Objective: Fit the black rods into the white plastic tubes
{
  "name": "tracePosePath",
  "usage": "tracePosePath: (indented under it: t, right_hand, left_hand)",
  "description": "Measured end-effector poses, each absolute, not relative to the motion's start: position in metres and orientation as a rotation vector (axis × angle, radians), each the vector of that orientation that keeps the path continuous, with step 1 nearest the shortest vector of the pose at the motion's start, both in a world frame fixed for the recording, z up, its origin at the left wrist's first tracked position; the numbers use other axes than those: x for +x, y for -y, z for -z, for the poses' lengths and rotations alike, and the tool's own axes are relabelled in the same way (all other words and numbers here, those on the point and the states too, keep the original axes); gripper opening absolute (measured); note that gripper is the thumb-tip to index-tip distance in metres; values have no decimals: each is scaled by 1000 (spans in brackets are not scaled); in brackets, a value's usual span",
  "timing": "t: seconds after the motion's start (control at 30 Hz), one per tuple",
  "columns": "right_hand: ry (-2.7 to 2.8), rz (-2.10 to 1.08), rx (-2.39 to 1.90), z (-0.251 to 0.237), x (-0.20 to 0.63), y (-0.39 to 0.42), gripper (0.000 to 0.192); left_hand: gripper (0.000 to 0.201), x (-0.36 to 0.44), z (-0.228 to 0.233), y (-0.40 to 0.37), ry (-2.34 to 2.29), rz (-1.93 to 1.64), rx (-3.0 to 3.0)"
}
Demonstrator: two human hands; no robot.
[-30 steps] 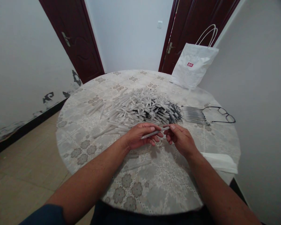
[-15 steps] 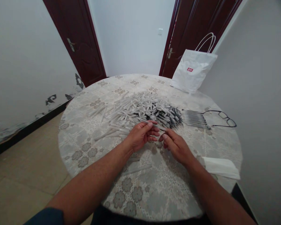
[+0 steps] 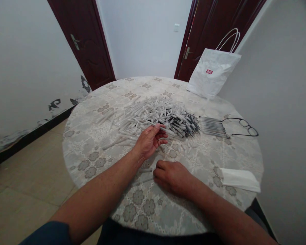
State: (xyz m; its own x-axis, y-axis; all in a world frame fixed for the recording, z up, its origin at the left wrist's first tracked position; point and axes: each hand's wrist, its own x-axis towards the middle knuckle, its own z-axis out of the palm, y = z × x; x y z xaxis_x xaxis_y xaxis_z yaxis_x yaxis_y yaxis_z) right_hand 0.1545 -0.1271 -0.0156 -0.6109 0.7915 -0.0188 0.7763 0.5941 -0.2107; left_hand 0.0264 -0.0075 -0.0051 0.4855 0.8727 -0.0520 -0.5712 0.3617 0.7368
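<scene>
Round table (image 3: 219, 160); left hand (image 3: 149, 140) grip half-open at tube pile (image 3: 148, 117); right hand (image 3: 172, 177) grip curled, contents hidden.

Pen barrels (image 3: 140, 119) – matt white plastic; tablecloth (image 3: 168, 200) – lacy, embossed floral, slight sheen; bag (image 3: 211, 73) – crinkled white paper; doors (image 3: 84, 41) – glossy dark wood.

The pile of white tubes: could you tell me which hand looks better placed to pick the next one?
Left, probably: the left hand already rests at the pile of white tubes, while the right hand lies nearer the body.
</scene>
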Motion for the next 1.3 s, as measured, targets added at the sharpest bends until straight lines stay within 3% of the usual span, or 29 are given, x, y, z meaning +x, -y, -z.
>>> tracePosePath:
  t: [0.27, 0.77, 1.0, 1.3]
  right_hand:
    - [2442, -137, -1722, 33, 144, 115, 29]
    - [2238, 45, -2074, 24, 168, 104, 22]
    - [1907, 216, -2285, 3, 226, 100, 24]
    - [1957, 44, -2468, 17, 255, 96, 19]
  left_hand:
    - [33, 27, 2, 9, -510, -1005, 762]
    - [29, 30, 13, 8, -574, -979, 768]
    - [29, 30, 12, 5, -617, -1009, 779]
    - [33, 30, 14, 7, -622, -1004, 838]
